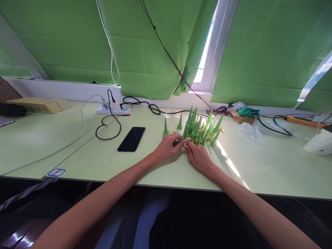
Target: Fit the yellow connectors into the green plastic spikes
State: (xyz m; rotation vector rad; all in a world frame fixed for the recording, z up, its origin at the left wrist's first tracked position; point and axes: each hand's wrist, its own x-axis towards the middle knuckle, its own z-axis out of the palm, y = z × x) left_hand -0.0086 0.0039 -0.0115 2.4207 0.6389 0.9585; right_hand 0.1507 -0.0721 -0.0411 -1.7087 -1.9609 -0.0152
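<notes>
Several pointed green plastic cones (195, 128) stand close together on the table, with small yellow pieces (222, 130) on or between some of them. My left hand (168, 147) is closed around another green cone (179, 139), whose tip shows above the fingers. Against it, fingertips nearly touching, my right hand (198, 155) is closed in a pinch at the front of the group. Whatever sits between the right fingers is too small to make out. One separate cone (165, 128) stands just behind my left hand, and a second one (180, 122) is farther back.
A black phone (131, 139) lies left of my hands. Behind it are a white power strip (114, 110) and looping black cable (107, 138). At the back right sit a small open cardboard box (242, 117) and clear plastic bags (252, 133). A flat carton (41, 104) lies far left.
</notes>
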